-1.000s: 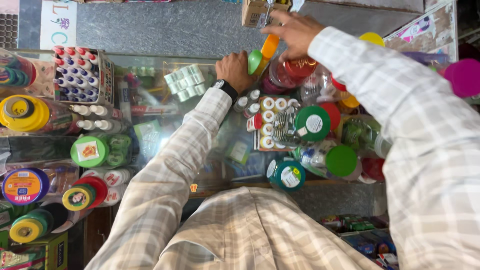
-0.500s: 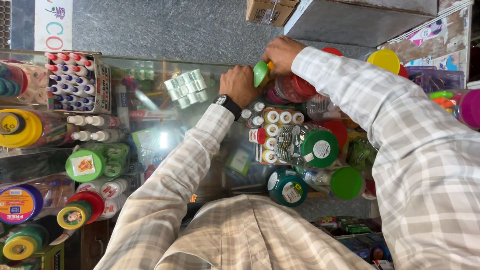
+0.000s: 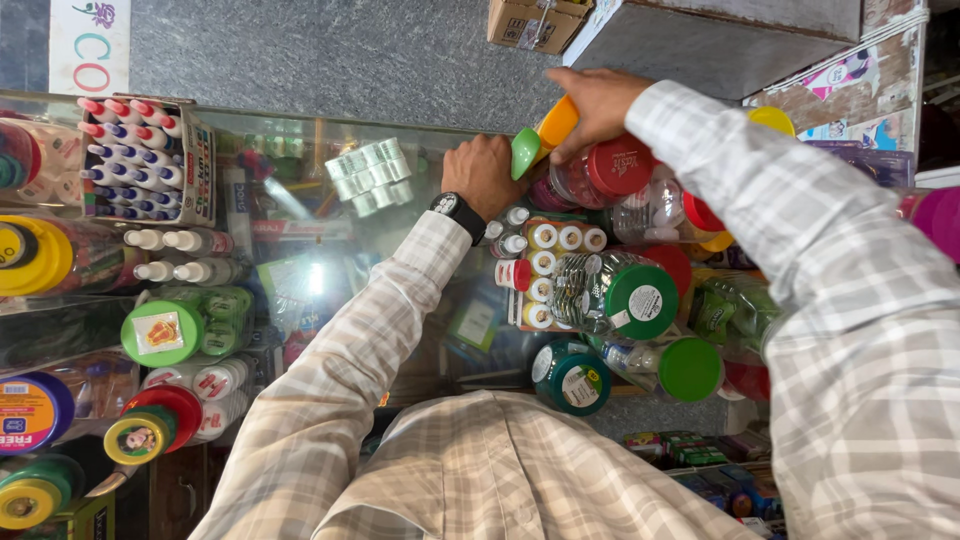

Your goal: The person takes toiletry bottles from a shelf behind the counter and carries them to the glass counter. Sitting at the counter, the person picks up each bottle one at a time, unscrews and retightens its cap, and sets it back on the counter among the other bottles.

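Note:
My right hand [image 3: 597, 103] is closed around an orange and green plastic piece [image 3: 538, 140] and holds it just above the red-lidded jars [image 3: 618, 165]. My left hand [image 3: 482, 176], with a black watch [image 3: 457, 212] on the wrist, rests as a fist on the glass counter [image 3: 300, 200]. The green end of the piece sits right beside its knuckles. Whether the left fingers touch it is hidden. Both arms are in checked sleeves.
Jars with green lids [image 3: 640, 300] and small white-capped bottles [image 3: 555, 240] crowd the counter's right side. A tray of markers [image 3: 140, 160], tape rolls [image 3: 368, 172] and coloured lidded tubs [image 3: 160, 330] stand to the left. A cardboard box [image 3: 535, 22] lies on the grey floor beyond.
My right hand has come down and closer to my left hand, bringing the orange and green piece with it. The left hand has stayed on the glass.

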Motion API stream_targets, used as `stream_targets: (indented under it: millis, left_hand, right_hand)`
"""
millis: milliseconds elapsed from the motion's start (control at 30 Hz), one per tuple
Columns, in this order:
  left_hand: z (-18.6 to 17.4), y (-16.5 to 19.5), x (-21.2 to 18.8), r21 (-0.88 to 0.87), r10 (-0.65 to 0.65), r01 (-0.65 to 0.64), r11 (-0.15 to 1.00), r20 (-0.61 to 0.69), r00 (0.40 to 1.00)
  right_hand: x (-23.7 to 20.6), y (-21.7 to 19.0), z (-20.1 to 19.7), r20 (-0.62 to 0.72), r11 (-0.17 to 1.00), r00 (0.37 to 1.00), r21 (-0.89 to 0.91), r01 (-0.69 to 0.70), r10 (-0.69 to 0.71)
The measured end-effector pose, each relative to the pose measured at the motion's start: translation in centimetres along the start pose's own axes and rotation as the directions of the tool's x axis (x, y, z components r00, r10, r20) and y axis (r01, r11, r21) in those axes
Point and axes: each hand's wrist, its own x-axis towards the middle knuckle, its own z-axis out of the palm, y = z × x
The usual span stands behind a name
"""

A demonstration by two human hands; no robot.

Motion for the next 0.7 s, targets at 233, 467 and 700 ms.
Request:
stream_targets:
  millis: [233,467,700]
  left_hand:
    - [0.4,0.1,0.3,0.037,-0.028,0.028,0.999,0.006,1.000]
    - [1.0,0.7,0.8,0.049,-0.013,0.011,0.999,0.031,0.999]
    - [1.2,0.6,0.5,0.053,0.001,-0.002,0.999,0.025,1.000]
  right_hand:
    - [-1.0,1.2,-1.0,0.131,0.979,0.981,0.129,-0.159,0.142]
    - [-0.6,1.6,-2.5,0.027,0.984,0.996,0.151,-0.092,0.089]
    - [-0.2,0.5,-2.1,-0.041,0.995,0.994,-0.003,0.101,-0.101]
